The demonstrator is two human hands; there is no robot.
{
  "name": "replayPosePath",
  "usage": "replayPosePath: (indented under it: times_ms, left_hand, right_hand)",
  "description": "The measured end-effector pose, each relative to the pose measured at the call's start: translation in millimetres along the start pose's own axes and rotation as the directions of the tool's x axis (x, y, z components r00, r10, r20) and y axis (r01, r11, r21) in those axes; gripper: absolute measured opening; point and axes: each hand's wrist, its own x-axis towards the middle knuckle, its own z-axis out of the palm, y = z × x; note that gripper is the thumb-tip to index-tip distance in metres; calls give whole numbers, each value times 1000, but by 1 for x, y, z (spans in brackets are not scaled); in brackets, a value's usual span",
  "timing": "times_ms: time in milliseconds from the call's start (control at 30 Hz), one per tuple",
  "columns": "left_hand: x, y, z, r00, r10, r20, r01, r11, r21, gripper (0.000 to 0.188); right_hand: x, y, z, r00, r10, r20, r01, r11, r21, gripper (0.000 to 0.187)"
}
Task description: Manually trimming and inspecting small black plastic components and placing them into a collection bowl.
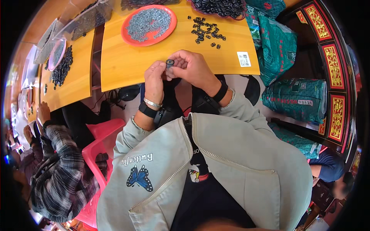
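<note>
Just off the near edge of the wooden table point(127, 73), both my hands meet around a small black plastic piece point(169, 62) with a rounded outline. My left hand point(155, 79) pinches it from the left, with the thumb and fingers closed. From the other side my right hand point(194, 70) closes its thumb and fingertips on the same piece. My fingers cover its lower part. Beyond my hands, an orange-red plate point(124, 34) carries many small silvery metal parts point(148, 24). To its right, similar black pieces point(202, 30) lie loose on the tabletop.
A bowl heaped with black pieces point(219, 5) stands at the far edge. Green packed sacks point(295, 98) are stacked at the right, beside a carved cabinet point(335, 73). On the left are another table point(79, 81), a pink chair point(92, 154) and a person in a checked shirt point(63, 169).
</note>
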Motion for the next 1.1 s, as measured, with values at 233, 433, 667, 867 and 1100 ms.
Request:
replayPosePath:
  times_ms: [233,433,667,867,1100]
  left_hand:
    - [-1,1,-1,996,-26,81,26,1000,8,19]
    - [0,-2,-2,996,-13,94,13,1000,-3,18]
    - [-3,0,1,989,7,145,-9,1000,15,18]
    - [-1,2,1,984,10,176,-15,1000,25,17]
    - [-2,3,0,978,-38,204,40,999,-5,15]
  right_hand:
    - [-3,-1,-1,999,21,39,-25,993,113,23]
    - [-3,3,-5,996,17,88,-33,983,182,25]
    - [-6,-8,-8,990,-129,59,134,987,-93,29]
    - [-4,-6,-10,914,-403,45,392,851,-350,32]
    - [-6,-8,-16,937,-348,30,337,877,-343,32]
